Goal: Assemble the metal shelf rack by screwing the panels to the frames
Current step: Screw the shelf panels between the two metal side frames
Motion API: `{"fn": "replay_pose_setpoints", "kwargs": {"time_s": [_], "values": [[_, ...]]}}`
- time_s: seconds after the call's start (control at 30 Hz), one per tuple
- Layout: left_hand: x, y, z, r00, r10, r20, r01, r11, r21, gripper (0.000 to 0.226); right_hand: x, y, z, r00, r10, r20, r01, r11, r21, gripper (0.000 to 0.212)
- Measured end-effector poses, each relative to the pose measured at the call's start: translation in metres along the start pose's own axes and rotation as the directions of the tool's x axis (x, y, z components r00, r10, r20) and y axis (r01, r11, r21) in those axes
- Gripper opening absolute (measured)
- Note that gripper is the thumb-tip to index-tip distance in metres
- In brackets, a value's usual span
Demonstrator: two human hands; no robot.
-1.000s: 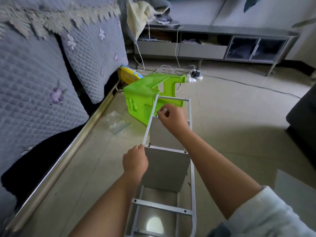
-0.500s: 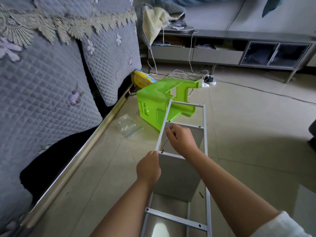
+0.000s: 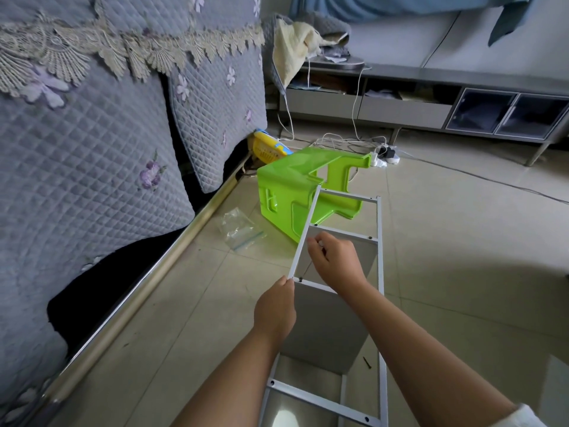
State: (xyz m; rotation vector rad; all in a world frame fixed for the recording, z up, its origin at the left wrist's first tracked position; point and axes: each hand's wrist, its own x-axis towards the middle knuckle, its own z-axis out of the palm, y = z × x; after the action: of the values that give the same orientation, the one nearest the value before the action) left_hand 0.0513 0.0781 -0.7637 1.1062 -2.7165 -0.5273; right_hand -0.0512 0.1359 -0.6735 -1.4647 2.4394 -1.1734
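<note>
At the left rail of the frame (image 3: pixel 381 272), the right hand (image 3: pixel 337 261) reaches across from the right, its fingers curled together with the fingertips (image 3: pixel 312 241) bunched close against the rail; whether they pinch a screw cannot be told. Just below it, the left hand (image 3: pixel 275 309) is closed in a loose fist with its fingertips touching the same rail, at the corner where the top edge of a grey panel (image 3: pixel 326 331) meets it. Two dark screw holes show at that corner. The panel stands on edge between the two long rails of the frame, which lies flat along the tiled floor (image 3: pixel 462 241) and runs away from the viewer. A second panel (image 3: pixel 365 251) sits farther along, partly hidden behind the right hand. A crossbar (image 3: pixel 320 402) with holes spans the rails nearer the viewer. A loose dark screw (image 3: pixel 367 362) lies on the floor inside the frame, beside the near panel. Beyond the far end of the frame a green plastic stool (image 3: pixel 286 192) lies tipped on its side, and a clear plastic bag (image 3: pixel 238 226) rests to its left. A quilted grey sofa (image 3: pixel 92 149) fills the left side
</note>
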Motion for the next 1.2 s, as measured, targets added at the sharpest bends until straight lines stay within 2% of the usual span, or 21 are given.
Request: {"fn": "replay_pose_setpoints", "kwargs": {"time_s": [0.33,0.93,1.07,1.2], "values": [[0.000,0.000,0.000,1.000,0.003,0.025,-0.002,1.000,-0.017,0.050,-0.005,-0.001,0.004,0.999,0.022,0.033,-0.022,1.000,0.006,0.028],[-0.004,0.003,-0.003,0.999,0.013,0.035,-0.012,0.999,-0.036,0.045,-0.003,0.006,0.007,0.998,0.063,-0.002,-0.063,0.998,0.010,0.026],[-0.003,0.002,-0.003,0.999,0.013,0.030,-0.012,1.000,-0.021,0.042,-0.001,0.008,0.008,0.996,0.086,-0.003,-0.086,0.996,0.012,0.037],[-0.004,0.002,-0.003,1.000,0.029,0.012,-0.029,0.999,-0.019,0.044,-0.001,0.006,0.008,0.997,0.080,-0.004,-0.080,0.996,0.028,0.027]]}}
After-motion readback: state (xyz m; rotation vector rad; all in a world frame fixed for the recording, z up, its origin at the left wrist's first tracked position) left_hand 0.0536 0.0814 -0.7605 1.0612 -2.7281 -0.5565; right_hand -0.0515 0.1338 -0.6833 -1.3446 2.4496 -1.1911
